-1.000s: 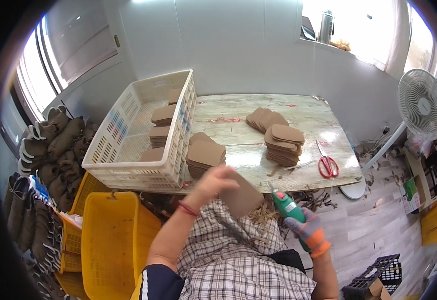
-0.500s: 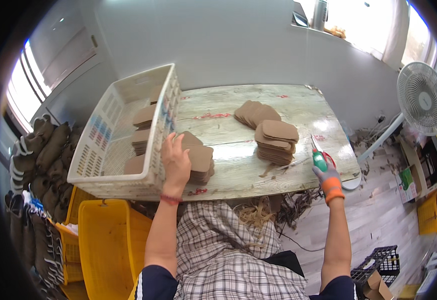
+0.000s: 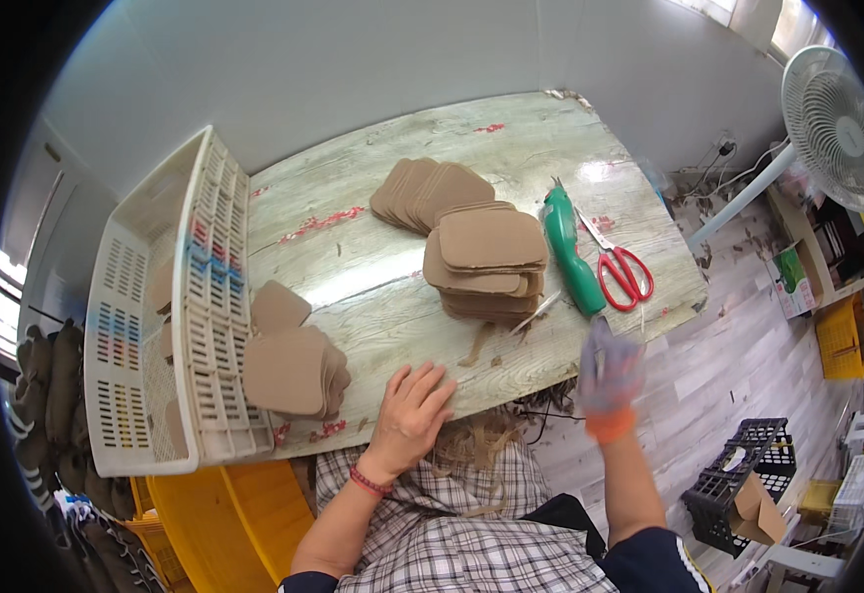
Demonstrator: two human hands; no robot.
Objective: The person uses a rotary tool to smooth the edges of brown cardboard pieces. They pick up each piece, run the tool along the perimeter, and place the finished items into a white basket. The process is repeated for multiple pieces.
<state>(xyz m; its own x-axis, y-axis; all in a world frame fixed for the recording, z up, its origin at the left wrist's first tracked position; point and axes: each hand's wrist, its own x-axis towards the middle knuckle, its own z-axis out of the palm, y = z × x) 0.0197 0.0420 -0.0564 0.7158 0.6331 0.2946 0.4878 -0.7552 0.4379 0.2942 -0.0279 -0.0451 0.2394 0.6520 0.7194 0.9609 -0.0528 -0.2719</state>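
Set down since the frame half a second ago, the green handheld power tool (image 3: pixel 572 252) now lies on the table (image 3: pixel 353 262), right of the frame's centre, its metal tip pointing up; earlier the right hand gripped it. That appears to leave the tool put aside and both hands free for the brown pieces.

The gloved right hand (image 3: pixel 610 371), just below the tool's lower end, is motion-blurred; whether its fingers are spread or closed, I cannot tell. The bare left hand (image 3: pixel 412 415), earlier beside the crate at left, is now at the table's front edge, lower centre, palm down, fingers slightly parted, with nothing visible in its grasp.

Flat brown pieces with rounded corners form a tall stack (image 3: pixel 491 242) at centre, a fanned pile (image 3: pixel 432 193) just behind it, and a smaller stack (image 3: pixel 293 371) at lower left, beside the white plastic crate (image 3: pixel 121 385). Red-handled scissors (image 3: pixel 627 277) lie just right of the tool. Pale scraps (image 3: pixel 476 450) rest on the checked cloth (image 3: pixel 452 544) at lower centre.

The view itself has also shifted: the window shows less, at upper right.
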